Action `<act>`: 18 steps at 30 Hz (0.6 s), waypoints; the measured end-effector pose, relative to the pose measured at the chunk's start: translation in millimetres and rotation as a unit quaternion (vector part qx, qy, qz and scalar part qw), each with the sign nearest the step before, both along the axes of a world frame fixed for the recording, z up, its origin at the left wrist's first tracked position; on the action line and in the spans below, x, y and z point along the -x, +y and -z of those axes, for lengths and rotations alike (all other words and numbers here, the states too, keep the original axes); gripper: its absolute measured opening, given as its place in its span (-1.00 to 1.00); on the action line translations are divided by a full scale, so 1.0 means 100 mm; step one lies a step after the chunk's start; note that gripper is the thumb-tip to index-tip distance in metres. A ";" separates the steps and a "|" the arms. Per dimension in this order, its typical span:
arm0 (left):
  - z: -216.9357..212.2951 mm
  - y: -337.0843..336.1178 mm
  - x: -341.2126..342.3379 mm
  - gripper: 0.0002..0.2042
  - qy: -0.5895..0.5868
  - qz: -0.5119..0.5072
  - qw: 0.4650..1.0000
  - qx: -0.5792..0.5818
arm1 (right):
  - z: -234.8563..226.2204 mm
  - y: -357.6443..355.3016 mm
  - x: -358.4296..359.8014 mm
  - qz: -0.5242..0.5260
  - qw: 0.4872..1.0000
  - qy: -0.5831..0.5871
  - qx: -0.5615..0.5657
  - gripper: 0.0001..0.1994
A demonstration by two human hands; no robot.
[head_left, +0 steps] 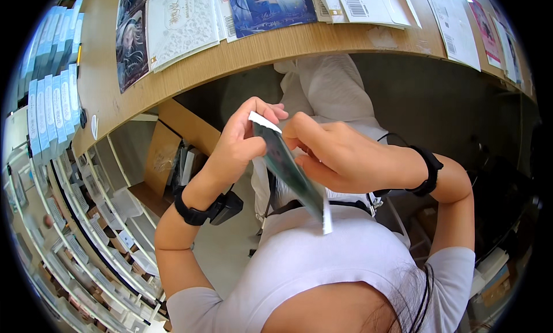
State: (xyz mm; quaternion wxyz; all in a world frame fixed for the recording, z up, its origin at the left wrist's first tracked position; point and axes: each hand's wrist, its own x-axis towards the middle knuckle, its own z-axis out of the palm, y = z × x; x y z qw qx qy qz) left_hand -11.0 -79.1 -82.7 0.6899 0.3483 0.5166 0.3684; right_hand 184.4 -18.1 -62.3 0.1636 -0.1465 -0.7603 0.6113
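A thin stack of cards, seen nearly edge-on, sits between both hands below the table edge. The left hand has its grip closed on the stack's upper end, fingers curled over the white top edge. The right hand grips the stack's flat side, thumb forward. Both wrists are bent inward, forearms rising from below.

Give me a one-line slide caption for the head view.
Both hands, left and right, hold a thin flat card packet edge-on below a wooden desk covered with printed sheets.
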 end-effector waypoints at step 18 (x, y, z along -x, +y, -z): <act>-0.27 0.07 0.02 -0.31 -0.051 0.057 0.996 -0.053 | -0.32 0.03 -0.02 0.028 0.998 -0.026 -0.051 -0.73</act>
